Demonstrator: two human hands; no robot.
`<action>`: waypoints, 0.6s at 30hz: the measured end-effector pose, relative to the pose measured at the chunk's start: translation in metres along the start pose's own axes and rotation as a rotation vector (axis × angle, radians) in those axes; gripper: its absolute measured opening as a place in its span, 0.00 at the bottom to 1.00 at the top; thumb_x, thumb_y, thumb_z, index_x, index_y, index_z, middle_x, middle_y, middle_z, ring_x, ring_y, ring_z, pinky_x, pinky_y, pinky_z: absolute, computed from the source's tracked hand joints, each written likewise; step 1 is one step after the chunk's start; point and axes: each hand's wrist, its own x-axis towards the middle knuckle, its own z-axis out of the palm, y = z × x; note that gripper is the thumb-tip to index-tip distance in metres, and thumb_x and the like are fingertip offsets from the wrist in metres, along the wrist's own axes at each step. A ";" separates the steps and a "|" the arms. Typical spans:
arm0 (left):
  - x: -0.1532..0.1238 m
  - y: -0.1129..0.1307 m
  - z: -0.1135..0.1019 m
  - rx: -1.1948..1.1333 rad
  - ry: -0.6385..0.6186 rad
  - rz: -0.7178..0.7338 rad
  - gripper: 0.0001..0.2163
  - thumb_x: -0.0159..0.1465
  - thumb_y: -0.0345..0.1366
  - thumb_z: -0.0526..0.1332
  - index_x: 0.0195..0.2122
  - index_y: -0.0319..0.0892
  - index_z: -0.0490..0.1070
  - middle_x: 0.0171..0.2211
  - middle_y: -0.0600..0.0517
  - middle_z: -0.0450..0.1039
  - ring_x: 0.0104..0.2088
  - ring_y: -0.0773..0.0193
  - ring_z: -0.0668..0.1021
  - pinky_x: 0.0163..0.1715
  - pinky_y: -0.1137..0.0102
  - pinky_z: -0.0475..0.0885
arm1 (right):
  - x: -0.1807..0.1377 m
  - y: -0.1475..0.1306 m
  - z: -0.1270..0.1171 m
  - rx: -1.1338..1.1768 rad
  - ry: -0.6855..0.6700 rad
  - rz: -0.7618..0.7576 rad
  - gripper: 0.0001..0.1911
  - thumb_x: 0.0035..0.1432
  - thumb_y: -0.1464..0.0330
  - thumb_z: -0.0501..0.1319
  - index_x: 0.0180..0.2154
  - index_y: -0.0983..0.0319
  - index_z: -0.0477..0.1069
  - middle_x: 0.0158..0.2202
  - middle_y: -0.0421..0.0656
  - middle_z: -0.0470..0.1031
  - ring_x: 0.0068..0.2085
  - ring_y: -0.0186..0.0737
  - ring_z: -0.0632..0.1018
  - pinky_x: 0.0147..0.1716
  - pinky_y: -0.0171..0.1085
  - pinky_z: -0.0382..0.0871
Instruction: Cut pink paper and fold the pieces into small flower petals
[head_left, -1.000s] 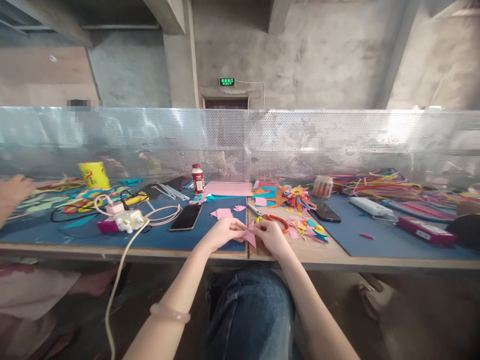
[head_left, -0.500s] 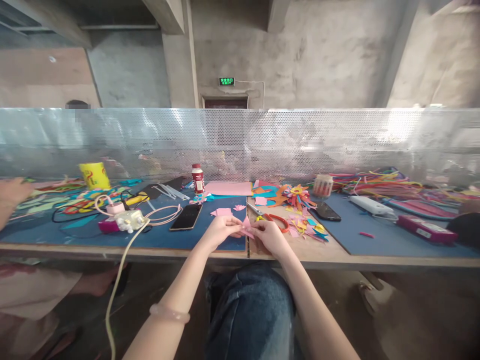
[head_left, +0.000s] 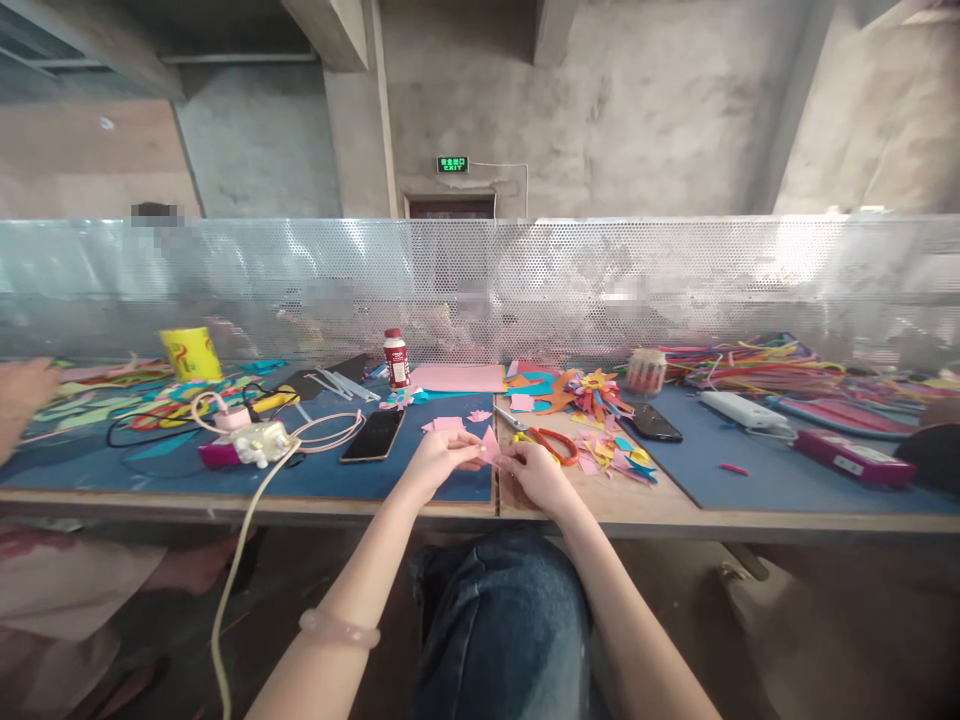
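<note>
Left hand [head_left: 441,464] and right hand [head_left: 541,474] pinch pink paper [head_left: 490,443] between fingertips; far beyond them, a green sign [head_left: 452,165] reads "安全出口 EXIT".

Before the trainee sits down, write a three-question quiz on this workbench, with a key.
1. What do the left hand and right hand hold between their fingertips?

2. True or false: in the picture, the scissors lie to the right of the red-capped bottle.

3. Which is to the left of that bottle in the picture? (a) the jar (b) the yellow tub (c) the exit sign

Key: 1. A piece of pink paper. 2. True. 3. b, the yellow tub.
</note>
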 end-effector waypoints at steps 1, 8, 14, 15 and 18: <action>0.000 0.000 0.000 -0.005 0.008 0.002 0.08 0.49 0.33 0.65 0.29 0.35 0.72 0.26 0.49 0.76 0.28 0.63 0.78 0.33 0.68 0.74 | 0.000 0.000 0.000 -0.002 0.005 -0.010 0.09 0.48 0.66 0.58 0.23 0.65 0.69 0.20 0.39 0.68 0.25 0.34 0.68 0.26 0.32 0.59; 0.004 -0.005 -0.002 -0.035 0.036 0.007 0.08 0.49 0.33 0.65 0.30 0.36 0.71 0.25 0.50 0.75 0.28 0.62 0.78 0.33 0.67 0.74 | 0.000 0.001 0.002 0.001 0.033 -0.030 0.10 0.50 0.65 0.57 0.23 0.64 0.68 0.22 0.40 0.69 0.26 0.35 0.69 0.28 0.34 0.61; 0.003 -0.002 0.000 -0.014 0.035 0.009 0.09 0.50 0.34 0.64 0.30 0.36 0.70 0.25 0.49 0.75 0.29 0.60 0.78 0.31 0.67 0.74 | -0.002 -0.002 0.005 0.114 0.095 -0.083 0.18 0.45 0.66 0.61 0.40 0.63 0.67 0.32 0.40 0.71 0.28 0.33 0.69 0.30 0.33 0.64; 0.003 -0.002 0.001 -0.007 0.014 0.008 0.09 0.50 0.35 0.64 0.31 0.36 0.70 0.26 0.49 0.75 0.30 0.60 0.78 0.31 0.66 0.74 | -0.002 -0.002 0.005 0.113 0.089 -0.092 0.18 0.45 0.67 0.61 0.41 0.62 0.68 0.32 0.40 0.70 0.27 0.32 0.69 0.29 0.33 0.64; 0.003 -0.001 0.001 -0.005 -0.049 0.017 0.11 0.52 0.37 0.63 0.34 0.37 0.71 0.28 0.49 0.75 0.31 0.60 0.78 0.32 0.66 0.74 | -0.003 -0.004 0.003 0.075 0.090 -0.083 0.13 0.46 0.68 0.60 0.37 0.62 0.71 0.29 0.40 0.70 0.27 0.33 0.69 0.30 0.33 0.64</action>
